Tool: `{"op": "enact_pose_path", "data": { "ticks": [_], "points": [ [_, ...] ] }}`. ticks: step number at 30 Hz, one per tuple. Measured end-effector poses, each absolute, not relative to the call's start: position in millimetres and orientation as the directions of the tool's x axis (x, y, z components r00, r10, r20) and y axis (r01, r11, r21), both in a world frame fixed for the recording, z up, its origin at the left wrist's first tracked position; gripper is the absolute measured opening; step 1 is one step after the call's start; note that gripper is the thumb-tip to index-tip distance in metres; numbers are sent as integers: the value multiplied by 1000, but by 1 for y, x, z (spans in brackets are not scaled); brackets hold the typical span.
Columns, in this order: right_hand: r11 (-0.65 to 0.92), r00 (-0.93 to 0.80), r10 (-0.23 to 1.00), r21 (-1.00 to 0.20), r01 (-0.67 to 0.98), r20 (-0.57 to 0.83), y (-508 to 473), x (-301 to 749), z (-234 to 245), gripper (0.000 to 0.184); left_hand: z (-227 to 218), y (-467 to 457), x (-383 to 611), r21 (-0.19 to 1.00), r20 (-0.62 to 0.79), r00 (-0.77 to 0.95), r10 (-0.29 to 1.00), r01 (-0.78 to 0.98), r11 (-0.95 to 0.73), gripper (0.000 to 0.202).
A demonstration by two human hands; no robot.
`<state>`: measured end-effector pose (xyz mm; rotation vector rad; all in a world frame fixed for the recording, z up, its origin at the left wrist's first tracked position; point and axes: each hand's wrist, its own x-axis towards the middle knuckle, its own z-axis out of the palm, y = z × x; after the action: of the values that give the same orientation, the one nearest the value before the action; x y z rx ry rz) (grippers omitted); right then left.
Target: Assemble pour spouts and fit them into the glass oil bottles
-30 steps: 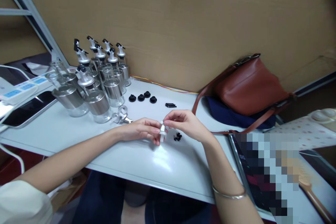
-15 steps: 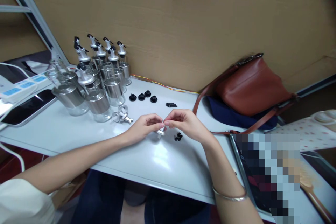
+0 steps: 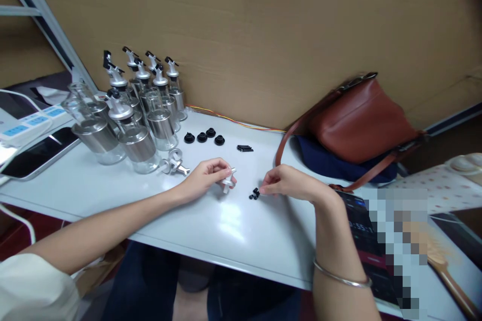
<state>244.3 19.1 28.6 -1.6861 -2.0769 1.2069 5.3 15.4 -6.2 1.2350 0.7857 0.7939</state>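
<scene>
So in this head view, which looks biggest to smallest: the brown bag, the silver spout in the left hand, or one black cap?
1. Brown bag, by far.
2. Silver spout in the left hand.
3. Black cap, roughly alike the spout; being farther away, unsure.

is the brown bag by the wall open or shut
Cannot tell: the brown bag lies slumped on its side against the cardboard wall, its opening facing away.

glossy white table (image 3: 226, 230), metal+glass bottles (image 3: 135, 140), brown leather bag (image 3: 357, 125).
</scene>
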Motion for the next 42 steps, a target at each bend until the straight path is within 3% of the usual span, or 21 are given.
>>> {"op": "enact_pose_path", "data": {
  "ticks": [9, 16, 19, 23, 32, 42],
  "points": [
    [13, -248, 921, -614, 789, -299, 22, 243, 21, 13, -7, 16, 4, 991, -62, 510, 858, -73, 115, 28],
    [79, -157, 985, -614, 785, -74, 26, 242, 19, 20, -8, 16, 3, 992, -67, 502, 862, -59, 112, 25],
    [130, -190, 982, -708, 694, -6, 22, 228, 23, 13, -8, 16, 4, 993, -61, 507, 860, -57, 104, 24],
    [207, -275, 957, -879, 430, 90, 17, 207, 27, 19, -8, 16, 4, 995, -44, 514, 857, -52, 82, 24],
    [139, -300, 950, -976, 166, 85, 17, 192, 28, 31, -8, 17, 3, 993, -15, 519, 855, -90, 72, 27],
    [83, -347, 937, -988, 130, 33, 14, 189, 29, 30, -6, 15, 2, 997, 11, 519, 855, -69, 29, 20]
  ]
}}
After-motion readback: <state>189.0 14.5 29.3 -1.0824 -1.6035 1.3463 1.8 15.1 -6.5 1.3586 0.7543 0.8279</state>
